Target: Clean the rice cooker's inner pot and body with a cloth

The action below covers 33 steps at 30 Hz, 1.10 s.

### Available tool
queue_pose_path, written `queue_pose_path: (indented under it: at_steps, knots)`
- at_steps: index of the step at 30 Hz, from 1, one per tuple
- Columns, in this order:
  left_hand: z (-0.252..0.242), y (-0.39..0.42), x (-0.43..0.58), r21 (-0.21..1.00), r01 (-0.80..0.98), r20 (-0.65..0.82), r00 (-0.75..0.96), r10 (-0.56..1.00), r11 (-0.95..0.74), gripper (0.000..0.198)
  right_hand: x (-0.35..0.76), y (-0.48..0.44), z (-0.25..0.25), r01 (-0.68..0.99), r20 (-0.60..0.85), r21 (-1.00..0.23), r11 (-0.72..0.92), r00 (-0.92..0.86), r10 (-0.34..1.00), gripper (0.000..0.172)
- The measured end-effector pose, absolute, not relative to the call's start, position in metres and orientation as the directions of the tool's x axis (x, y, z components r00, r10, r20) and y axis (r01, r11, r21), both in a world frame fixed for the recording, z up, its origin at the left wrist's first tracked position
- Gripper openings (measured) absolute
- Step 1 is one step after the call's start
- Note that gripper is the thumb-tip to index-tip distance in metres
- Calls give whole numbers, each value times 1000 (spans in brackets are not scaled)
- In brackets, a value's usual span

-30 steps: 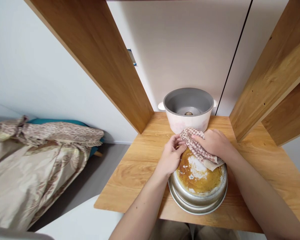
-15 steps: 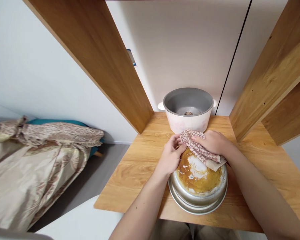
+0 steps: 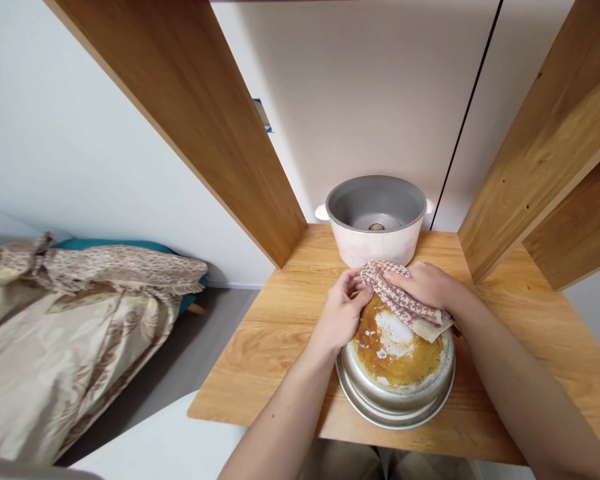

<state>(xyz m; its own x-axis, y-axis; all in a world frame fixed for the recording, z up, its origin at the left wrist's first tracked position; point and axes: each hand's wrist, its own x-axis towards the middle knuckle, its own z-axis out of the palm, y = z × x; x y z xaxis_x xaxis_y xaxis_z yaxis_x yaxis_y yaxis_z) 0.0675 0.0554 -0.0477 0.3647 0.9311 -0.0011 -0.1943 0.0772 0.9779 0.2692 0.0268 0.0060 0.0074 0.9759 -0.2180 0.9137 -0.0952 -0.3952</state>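
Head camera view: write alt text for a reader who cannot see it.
A right hand presses a patterned cloth on the stained underside of an upturned metal pot, which the left hand steadies on a wooden table. A white cooker body stands behind.
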Motion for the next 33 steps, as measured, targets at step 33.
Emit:
queue_pose_path:
  at_steps: [33]
  knots:
    - [-51, 57, 67, 980, -191, 12, 369, 930, 63, 47, 262, 23, 10, 927, -191, -361, -97, 28, 981, 72]
